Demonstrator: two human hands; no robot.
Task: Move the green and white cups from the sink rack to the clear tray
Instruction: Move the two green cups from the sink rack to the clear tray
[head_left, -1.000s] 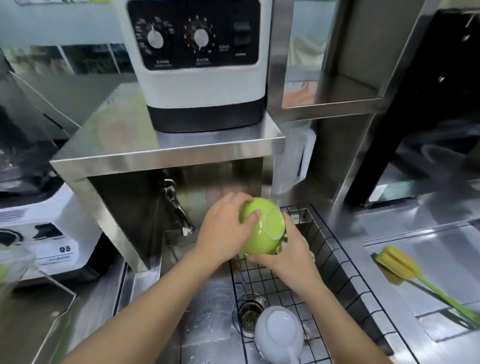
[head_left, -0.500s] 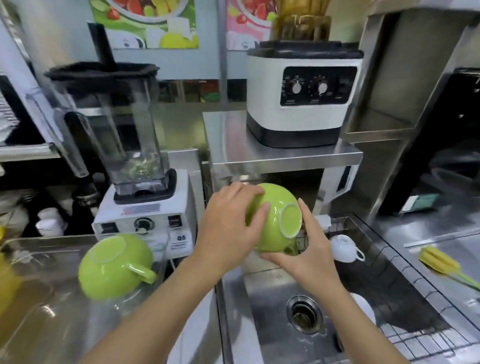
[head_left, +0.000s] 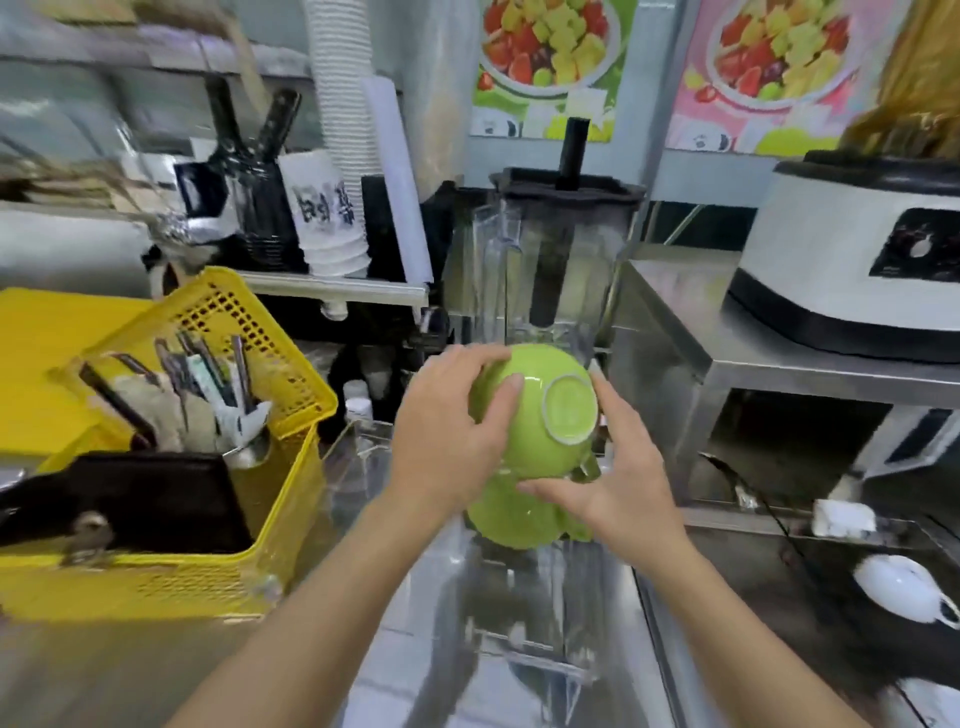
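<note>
I hold a green cup (head_left: 540, 410) upside down with both hands, its white-rimmed base turned towards me. My left hand (head_left: 447, 441) grips its left side and my right hand (head_left: 618, 473) supports it from the right and below. It hovers just above a second green cup (head_left: 511, 519) that lies upside down in the clear tray (head_left: 524, 649). A white cup (head_left: 904, 587) lies in the sink rack at the right edge, and part of another white thing (head_left: 930, 699) shows in the bottom right corner.
A yellow basket (head_left: 280, 374) with utensils stands left of the tray. A blender jar (head_left: 550, 260) is right behind the cups. A white appliance (head_left: 852, 270) sits on a steel shelf (head_left: 737, 358) at the right. Paper cup stacks (head_left: 332, 208) stand at the back.
My view and hands swung left from the sink rack to the tray. The green cup travelled with both hands and now hangs over the other green cup.
</note>
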